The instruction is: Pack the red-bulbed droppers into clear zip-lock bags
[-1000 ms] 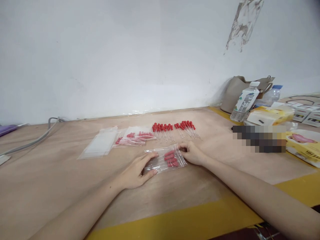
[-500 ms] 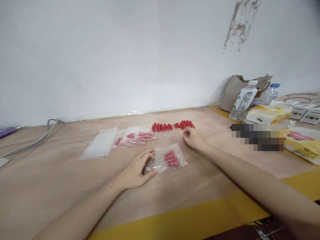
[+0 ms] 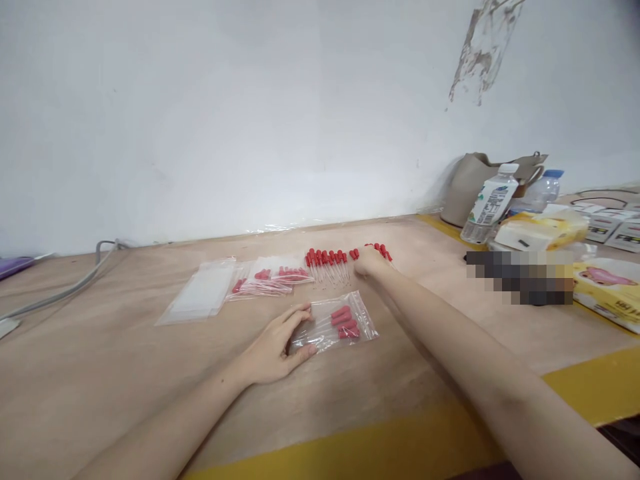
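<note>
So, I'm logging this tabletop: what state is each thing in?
Left hand, touching the front bag.
Right hand, at the loose red pieces; grip hidden.
Front bag, flat, red pieces inside; seal unclear.
Middle bags, overlapping, red pieces inside.
Leftmost bags, overlapping, no red pieces visible inside.
Loose red pieces, two groups, unbagged.
White-capped bottle, closed.
Blue-capped bottle, closed.

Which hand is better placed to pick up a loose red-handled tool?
Probably the right hand: it is at the right-hand bunch of red-handled tools, partly covering them, though its fingertips are hidden. The left hand is farther away, at the clear bag.
</note>
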The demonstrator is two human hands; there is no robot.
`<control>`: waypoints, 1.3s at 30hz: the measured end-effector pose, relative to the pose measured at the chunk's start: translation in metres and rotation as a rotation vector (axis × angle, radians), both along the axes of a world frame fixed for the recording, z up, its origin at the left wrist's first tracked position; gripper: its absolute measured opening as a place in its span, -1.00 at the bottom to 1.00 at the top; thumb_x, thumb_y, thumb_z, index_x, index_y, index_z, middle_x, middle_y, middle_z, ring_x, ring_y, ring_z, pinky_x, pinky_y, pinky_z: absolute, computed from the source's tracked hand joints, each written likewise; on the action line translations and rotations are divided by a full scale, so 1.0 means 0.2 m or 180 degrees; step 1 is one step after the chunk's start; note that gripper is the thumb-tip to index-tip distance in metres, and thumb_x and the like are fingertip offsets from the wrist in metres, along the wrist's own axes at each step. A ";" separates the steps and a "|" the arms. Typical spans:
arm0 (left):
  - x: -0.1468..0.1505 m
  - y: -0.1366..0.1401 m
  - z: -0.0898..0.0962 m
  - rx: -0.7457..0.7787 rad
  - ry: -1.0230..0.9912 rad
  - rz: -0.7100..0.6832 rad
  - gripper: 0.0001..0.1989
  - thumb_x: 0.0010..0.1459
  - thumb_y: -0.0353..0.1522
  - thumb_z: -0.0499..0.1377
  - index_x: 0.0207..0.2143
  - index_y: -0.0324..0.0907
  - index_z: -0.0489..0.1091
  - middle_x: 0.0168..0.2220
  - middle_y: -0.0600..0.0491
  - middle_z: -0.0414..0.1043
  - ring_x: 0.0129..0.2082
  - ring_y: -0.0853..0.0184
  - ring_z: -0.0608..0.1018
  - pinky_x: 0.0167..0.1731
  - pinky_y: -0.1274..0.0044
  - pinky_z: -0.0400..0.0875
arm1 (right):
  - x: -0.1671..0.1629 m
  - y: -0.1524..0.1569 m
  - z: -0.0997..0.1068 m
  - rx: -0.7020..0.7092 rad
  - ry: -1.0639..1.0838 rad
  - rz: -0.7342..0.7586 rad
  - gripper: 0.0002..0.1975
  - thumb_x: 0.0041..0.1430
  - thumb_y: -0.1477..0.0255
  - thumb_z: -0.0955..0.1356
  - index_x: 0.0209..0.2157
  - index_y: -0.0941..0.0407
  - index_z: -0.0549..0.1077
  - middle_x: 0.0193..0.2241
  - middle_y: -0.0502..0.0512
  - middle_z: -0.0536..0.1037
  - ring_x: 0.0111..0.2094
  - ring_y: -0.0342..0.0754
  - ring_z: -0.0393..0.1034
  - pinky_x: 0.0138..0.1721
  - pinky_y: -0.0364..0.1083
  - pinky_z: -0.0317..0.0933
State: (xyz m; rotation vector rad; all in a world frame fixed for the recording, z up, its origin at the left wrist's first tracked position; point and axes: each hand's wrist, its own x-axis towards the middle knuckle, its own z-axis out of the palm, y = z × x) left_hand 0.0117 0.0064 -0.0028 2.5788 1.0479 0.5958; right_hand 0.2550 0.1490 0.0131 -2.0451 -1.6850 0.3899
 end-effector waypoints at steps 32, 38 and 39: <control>-0.01 0.02 -0.01 0.0011 0.0290 -0.0085 -0.54 0.20 -0.22 0.04 0.14 -0.07 0.14 0.22 0.01 0.01 0.17 0.18 0.18 0.12 0.26 0.12 | 0.10 -0.48 -0.15 0.0644 0.3827 0.0377 -0.74 0.06 0.42 0.22 -0.23 0.02 0.00 -0.58 -0.15 0.32 -0.62 -0.16 0.37 -0.54 -0.14 0.32; -0.01 0.02 -0.01 0.0032 0.0281 -0.0098 -0.55 0.20 -0.23 0.04 0.14 -0.06 0.14 0.22 0.02 0.02 0.17 0.19 0.18 0.12 0.27 0.12 | 0.08 -0.47 -0.16 0.0759 0.4002 0.0447 -0.76 0.08 0.43 0.20 -0.27 0.00 -0.04 -0.56 -0.14 0.35 -0.56 -0.12 0.42 -0.39 -0.05 0.37; -0.01 0.02 -0.01 0.0043 0.0269 -0.0102 -0.55 0.20 -0.23 0.04 0.13 -0.06 0.15 0.22 0.02 0.02 0.17 0.18 0.17 0.12 0.27 0.11 | 0.08 -0.48 -0.16 0.0744 0.4047 0.0532 -0.76 0.08 0.42 0.20 -0.27 0.00 -0.04 -0.56 -0.14 0.36 -0.55 -0.12 0.42 -0.38 -0.04 0.36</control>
